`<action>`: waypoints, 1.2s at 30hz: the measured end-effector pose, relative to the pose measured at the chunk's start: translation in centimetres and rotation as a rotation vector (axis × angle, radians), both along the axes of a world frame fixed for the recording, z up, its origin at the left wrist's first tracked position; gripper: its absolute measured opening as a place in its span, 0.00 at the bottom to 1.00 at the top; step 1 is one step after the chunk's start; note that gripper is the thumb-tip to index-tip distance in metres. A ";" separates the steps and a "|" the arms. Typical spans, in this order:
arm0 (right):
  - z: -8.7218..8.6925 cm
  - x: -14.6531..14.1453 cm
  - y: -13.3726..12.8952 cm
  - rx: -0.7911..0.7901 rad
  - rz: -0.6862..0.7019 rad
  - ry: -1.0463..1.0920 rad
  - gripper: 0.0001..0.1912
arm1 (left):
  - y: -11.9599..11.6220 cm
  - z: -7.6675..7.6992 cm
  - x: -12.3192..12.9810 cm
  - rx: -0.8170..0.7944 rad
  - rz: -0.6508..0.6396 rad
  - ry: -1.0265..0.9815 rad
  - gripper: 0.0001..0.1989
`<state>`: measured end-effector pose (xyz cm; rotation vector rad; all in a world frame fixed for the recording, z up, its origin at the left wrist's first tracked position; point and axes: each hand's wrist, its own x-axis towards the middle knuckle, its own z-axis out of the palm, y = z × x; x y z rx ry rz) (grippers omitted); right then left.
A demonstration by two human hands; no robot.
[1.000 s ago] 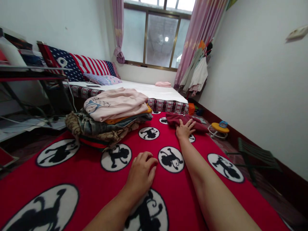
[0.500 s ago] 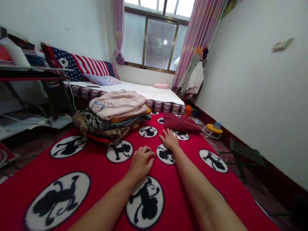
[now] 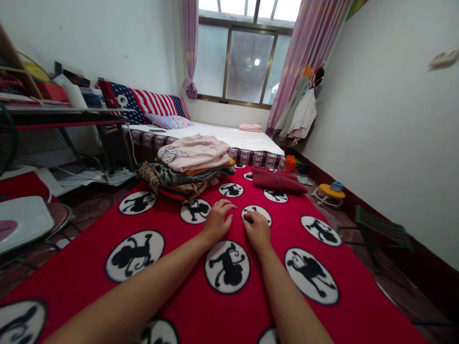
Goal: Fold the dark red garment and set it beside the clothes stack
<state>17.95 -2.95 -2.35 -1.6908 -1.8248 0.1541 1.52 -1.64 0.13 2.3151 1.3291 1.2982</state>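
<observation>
My left hand (image 3: pixel 218 220) is over the red blanket (image 3: pixel 186 296) with black monkey figures in white circles; its fingers are apart and it holds nothing. To its right, my right hand (image 3: pixel 257 229) is also open and bare, fingers curved, near a monkey circle. Beyond my left hand lies a pile of clothes, a pale pink garment (image 3: pixel 197 153) on top of yellow, grey and camouflage-patterned ones (image 3: pixel 161 177). A folded dark red garment (image 3: pixel 276 180) rests at the far right part of the blanket.
Behind stands a bed (image 3: pixel 215 131) with a white sheet and pillow. A cluttered desk (image 3: pixel 68 114) and a white-seated chair (image 3: pixel 25 222) are on the left. On the right are a yellow stool (image 3: pixel 330 192) and a green folding stool (image 3: pixel 383 227).
My right hand has drawn back from beside the dark red garment. My left hand has shifted slightly forward on the blanket and its fingers have spread. The view has turned left.
</observation>
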 end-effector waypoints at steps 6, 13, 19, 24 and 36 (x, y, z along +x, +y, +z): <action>-0.2 1.0 0.9 0.065 -0.005 0.302 0.11 | 7.2 9.5 -6.7 0.186 0.269 0.194 0.17; -0.2 0.8 0.8 0.051 -0.019 0.332 0.11 | 15.6 12.4 -15.1 -0.273 0.652 0.423 0.37; -0.2 0.7 0.9 0.039 -0.046 0.333 0.11 | 15.3 11.0 -15.2 -0.280 0.710 0.385 0.30; 0.1 0.6 0.8 0.028 -0.091 0.363 0.12 | 13.4 11.7 -14.4 -0.226 0.732 0.333 0.19; 0.6 2.1 0.4 0.233 -0.134 1.411 0.28 | -2.8 17.9 -3.6 0.136 -0.016 0.280 0.14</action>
